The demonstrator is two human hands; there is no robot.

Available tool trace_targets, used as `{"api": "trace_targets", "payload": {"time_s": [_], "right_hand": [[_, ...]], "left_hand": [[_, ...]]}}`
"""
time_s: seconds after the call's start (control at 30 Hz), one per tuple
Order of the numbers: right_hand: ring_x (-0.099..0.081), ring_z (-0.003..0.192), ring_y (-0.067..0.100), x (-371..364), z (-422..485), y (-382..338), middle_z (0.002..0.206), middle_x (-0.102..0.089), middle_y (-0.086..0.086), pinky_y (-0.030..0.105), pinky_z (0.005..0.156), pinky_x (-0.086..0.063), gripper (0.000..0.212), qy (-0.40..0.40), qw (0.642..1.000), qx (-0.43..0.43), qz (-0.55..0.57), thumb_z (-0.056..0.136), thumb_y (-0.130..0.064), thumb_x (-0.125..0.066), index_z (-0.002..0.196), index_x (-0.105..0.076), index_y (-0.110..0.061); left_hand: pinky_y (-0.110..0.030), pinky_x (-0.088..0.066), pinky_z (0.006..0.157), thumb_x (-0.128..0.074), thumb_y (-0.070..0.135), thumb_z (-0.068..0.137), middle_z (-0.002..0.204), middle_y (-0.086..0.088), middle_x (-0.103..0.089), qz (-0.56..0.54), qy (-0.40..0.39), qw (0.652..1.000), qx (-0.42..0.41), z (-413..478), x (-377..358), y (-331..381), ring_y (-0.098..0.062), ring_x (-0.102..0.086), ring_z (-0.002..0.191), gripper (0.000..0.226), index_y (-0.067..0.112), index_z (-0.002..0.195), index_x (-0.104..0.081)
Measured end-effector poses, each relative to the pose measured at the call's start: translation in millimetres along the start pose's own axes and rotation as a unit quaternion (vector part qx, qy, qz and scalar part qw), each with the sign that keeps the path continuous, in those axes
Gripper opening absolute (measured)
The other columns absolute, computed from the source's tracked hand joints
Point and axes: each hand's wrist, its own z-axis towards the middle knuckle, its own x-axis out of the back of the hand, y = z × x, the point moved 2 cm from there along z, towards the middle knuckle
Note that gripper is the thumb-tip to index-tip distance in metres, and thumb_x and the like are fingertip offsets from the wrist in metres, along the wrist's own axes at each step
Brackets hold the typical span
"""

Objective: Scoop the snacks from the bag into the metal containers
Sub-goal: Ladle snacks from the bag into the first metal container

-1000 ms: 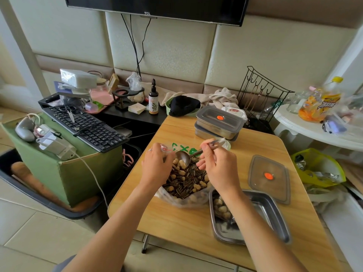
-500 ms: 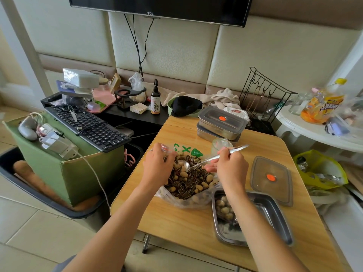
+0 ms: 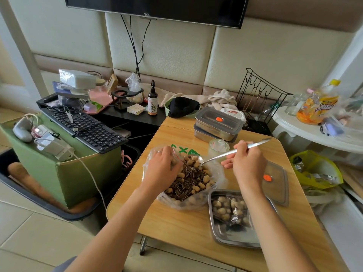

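A clear plastic bag of striped sunflower seeds and pale nuts lies open on the wooden table. My left hand grips the bag's left rim and holds it open. My right hand holds a metal spoon by the handle, with the bowl resting among the nuts at the bag's far edge. An open metal container sits at the front right, partly under my right forearm, with nuts in it.
A clear lid with an orange dot lies right of the bag. Two stacked lidded metal containers stand at the table's far side, a small plastic-covered cup in front of them. A keyboard on a green box stands left.
My right hand has drawn back to the right and the spoon now lies flatter, its bowl at the bag's far edge. The left hand keeps its hold on the bag rim.
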Motion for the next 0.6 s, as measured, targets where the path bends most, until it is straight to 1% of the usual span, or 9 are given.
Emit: {"api": "trace_targets", "payload": {"time_s": [0.03,0.1,0.2,0.27,0.33,0.4,0.47,0.53,0.6], "right_hand": [[-0.069,0.046,0.019,5,2,-2,0.055,-0.070,0.007,0.034,0.058,-0.059,0.037,0.013,1.000,0.001,0.011,0.110,-0.025,-0.041,0.089,-0.066,-0.008],[-0.069,0.045,0.020,12,5,-7,0.059,-0.070,0.008,0.032,0.054,-0.058,0.036,0.037,0.999,0.008,0.029,0.110,-0.025,-0.041,0.093,-0.066,-0.005],[-0.068,0.044,0.019,17,4,-15,0.058,-0.069,0.007,0.033,0.053,-0.058,0.037,0.048,0.998,0.037,0.030,0.111,-0.024,-0.042,0.087,-0.065,-0.010],[-0.066,0.042,0.015,15,-2,-21,0.054,-0.067,0.005,0.031,0.051,-0.056,0.039,0.044,0.995,0.085,0.022,0.111,-0.023,-0.043,0.079,-0.063,-0.013],[-0.065,0.042,0.007,11,-11,-28,0.056,-0.066,0.001,0.023,0.045,-0.053,0.036,0.030,0.986,0.166,0.009,0.111,-0.022,-0.044,0.083,-0.064,-0.010],[-0.065,0.048,0.000,7,-17,-34,0.061,-0.066,-0.004,0.015,0.043,-0.050,0.030,-0.001,0.965,0.262,-0.003,0.110,-0.019,-0.048,0.090,-0.066,-0.007],[-0.065,0.054,-0.006,4,-22,-39,0.062,-0.066,-0.004,0.011,0.046,-0.048,0.027,-0.030,0.933,0.358,-0.024,0.109,-0.013,-0.052,0.087,-0.068,-0.005],[-0.065,0.054,0.002,3,-27,-44,0.064,-0.067,0.001,0.016,0.051,-0.050,0.024,-0.036,0.894,0.446,-0.040,0.107,-0.011,-0.054,0.090,-0.069,-0.003],[-0.066,0.055,0.010,2,-32,-47,0.070,-0.068,0.004,0.021,0.055,-0.051,0.026,-0.022,0.869,0.492,-0.046,0.106,-0.014,-0.051,0.095,-0.069,0.001]], "left_hand": [[-0.033,-0.042,0.087,-0.064,0.034,0.099,0.108,0.002,-0.056,0.006,-0.013,1.000,-0.010,0,-1,1,-0.022,-0.050,0.107,0.037,0.012,0.126,-0.050],[-0.031,-0.041,0.086,-0.063,0.035,0.099,0.108,0.001,-0.058,0.028,-0.033,0.999,-0.032,-1,-5,3,-0.022,-0.050,0.107,0.036,0.012,0.124,-0.050],[-0.032,-0.043,0.089,-0.063,0.037,0.099,0.108,0.000,-0.061,0.027,-0.055,0.997,-0.038,1,-10,7,-0.021,-0.050,0.106,0.034,0.013,0.120,-0.050],[-0.034,-0.045,0.092,-0.064,0.042,0.098,0.109,0.001,-0.059,0.012,-0.067,0.997,-0.028,3,-14,9,-0.019,-0.050,0.106,0.038,0.014,0.120,-0.050],[-0.034,-0.047,0.090,-0.065,0.045,0.097,0.110,0.000,-0.058,-0.002,-0.070,0.997,-0.012,4,-18,11,-0.020,-0.052,0.104,0.042,0.014,0.121,-0.051],[-0.031,-0.047,0.086,-0.066,0.047,0.096,0.110,0.001,-0.057,-0.010,-0.074,0.997,0.002,5,-20,12,-0.019,-0.052,0.101,0.046,0.014,0.123,-0.050],[-0.029,-0.047,0.084,-0.067,0.048,0.095,0.109,0.003,-0.055,-0.023,-0.074,0.997,0.013,7,-22,13,-0.018,-0.053,0.100,0.050,0.013,0.126,-0.048],[-0.027,-0.048,0.080,-0.067,0.048,0.095,0.105,0.004,-0.054,-0.034,-0.068,0.997,0.021,8,-23,14,-0.017,-0.054,0.098,0.052,0.012,0.127,-0.047],[-0.019,-0.044,0.071,-0.069,0.047,0.094,0.102,0.006,-0.054,-0.052,-0.062,0.996,0.031,9,-24,13,-0.015,-0.054,0.095,0.051,0.013,0.125,-0.047]]}}
